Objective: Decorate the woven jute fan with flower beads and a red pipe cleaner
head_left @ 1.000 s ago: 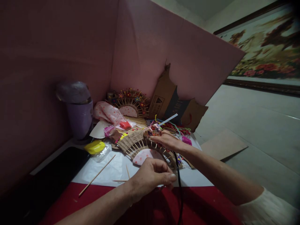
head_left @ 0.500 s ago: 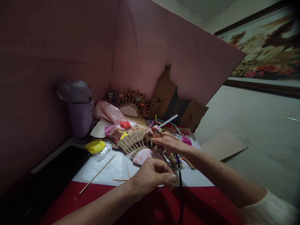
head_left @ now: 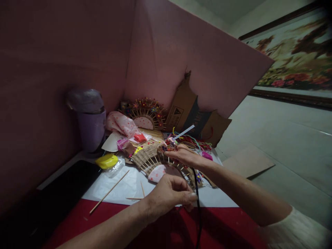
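A half-round fan of wooden sticks wound with brown twine [head_left: 147,157] lies on the white sheet, its pink dotted centre [head_left: 158,173] facing me. My right hand [head_left: 185,155] is closed on a tool with a pale glue stick [head_left: 183,132] poking out; its black cord [head_left: 198,204] drops toward me. The tip rests at the fan's beaded upper rim [head_left: 167,148]. My left hand [head_left: 169,194] sits nearer me with the fingers pinched together by the fan's lower edge; what they hold is hidden.
A second beaded fan [head_left: 145,112] leans on the pink board. A lilac jar [head_left: 89,122], yellow clay [head_left: 107,161], a red piece [head_left: 140,138], coloured pipe cleaners [head_left: 199,141], loose skewers [head_left: 109,192], a cardboard box [head_left: 186,112] and a black slab [head_left: 64,188] lie around.
Both hands stay almost in place; my right hand shifts slightly along the beaded rim. The view drifts a little to the right.
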`<action>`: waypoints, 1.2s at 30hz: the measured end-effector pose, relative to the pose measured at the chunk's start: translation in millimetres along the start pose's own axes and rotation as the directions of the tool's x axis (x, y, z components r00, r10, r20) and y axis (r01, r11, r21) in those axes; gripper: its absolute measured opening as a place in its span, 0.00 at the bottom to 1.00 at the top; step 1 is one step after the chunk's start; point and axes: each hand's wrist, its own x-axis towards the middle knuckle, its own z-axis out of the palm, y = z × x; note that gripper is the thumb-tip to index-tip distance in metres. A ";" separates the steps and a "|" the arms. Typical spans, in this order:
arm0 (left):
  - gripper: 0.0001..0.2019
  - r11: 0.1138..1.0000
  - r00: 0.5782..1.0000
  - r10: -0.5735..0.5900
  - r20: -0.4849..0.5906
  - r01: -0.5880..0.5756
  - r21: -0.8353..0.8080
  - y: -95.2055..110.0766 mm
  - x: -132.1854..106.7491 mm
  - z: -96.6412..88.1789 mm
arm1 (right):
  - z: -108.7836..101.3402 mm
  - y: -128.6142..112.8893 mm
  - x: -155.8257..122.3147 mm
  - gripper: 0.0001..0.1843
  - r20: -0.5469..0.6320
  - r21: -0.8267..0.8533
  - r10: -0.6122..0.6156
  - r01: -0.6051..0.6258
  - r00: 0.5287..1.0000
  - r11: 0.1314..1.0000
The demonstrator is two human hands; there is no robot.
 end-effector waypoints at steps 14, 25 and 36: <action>0.14 0.999 1.000 0.020 0.005 -0.019 -0.030 -8.5 2.6 -3.6 | 3.3 3.8 13.5 0.27 -0.049 -0.061 -0.022 0.019 0.999 0.998; 0.12 0.999 0.999 0.052 0.015 -0.051 -0.011 -12.0 3.7 -5.3 | 2.1 -1.3 17.6 0.25 -0.077 -0.065 -0.025 0.020 0.997 0.998; 0.12 1.000 1.000 0.031 0.007 -0.031 0.001 -9.6 2.2 -3.9 | 3.1 0.7 19.3 0.26 -0.065 -0.067 -0.043 0.039 0.997 0.997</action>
